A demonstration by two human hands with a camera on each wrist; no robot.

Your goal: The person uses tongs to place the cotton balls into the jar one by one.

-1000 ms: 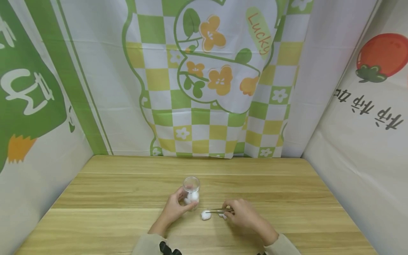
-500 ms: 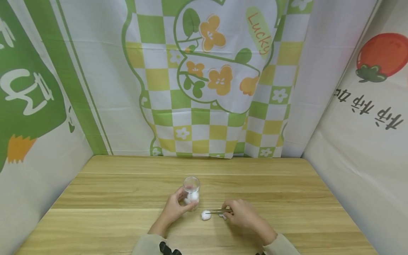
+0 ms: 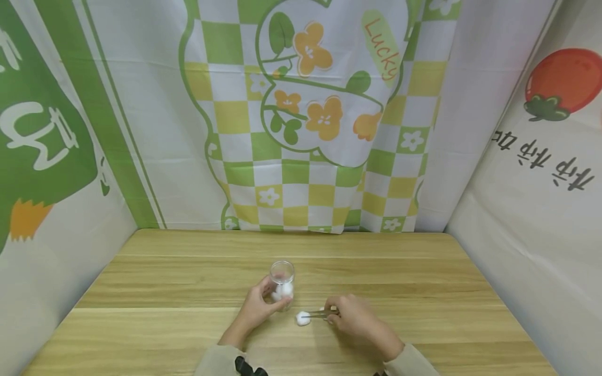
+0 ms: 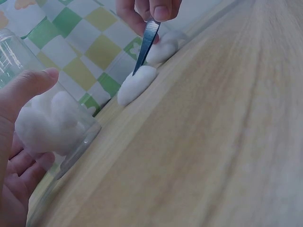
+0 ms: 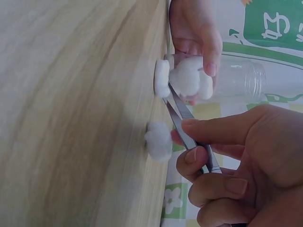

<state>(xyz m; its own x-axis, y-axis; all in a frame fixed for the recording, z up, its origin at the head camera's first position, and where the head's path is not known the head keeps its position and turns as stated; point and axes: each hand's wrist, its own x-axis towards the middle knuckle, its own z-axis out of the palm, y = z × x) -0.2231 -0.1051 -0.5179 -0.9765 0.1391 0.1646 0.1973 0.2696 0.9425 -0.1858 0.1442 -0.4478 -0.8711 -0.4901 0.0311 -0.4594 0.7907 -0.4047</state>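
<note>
My left hand (image 3: 256, 308) grips a clear jar (image 3: 282, 279) standing on the table, thumb across its front. Several white cotton balls (image 4: 49, 125) lie in its lower part. In my right hand (image 3: 355, 316) a pair of metal tweezers (image 5: 187, 137) is pinched between thumb and fingers, pointing left. Their tips are slightly apart and right at a cotton ball (image 5: 162, 78) on the table, just to the right of the jar. Another cotton ball (image 5: 158, 141) sits beneath the right hand, mostly hidden in the head view.
The wooden table (image 3: 188, 271) reaches back to a green and yellow checked curtain (image 3: 291, 198). Printed cloth walls (image 3: 531, 219) close off both sides. A black strap (image 3: 249, 367) shows at the left sleeve.
My right hand and the tweezers have shifted slightly left, and the cotton ball at the tips has moved a little left with them. The left hand and jar stay put.
</note>
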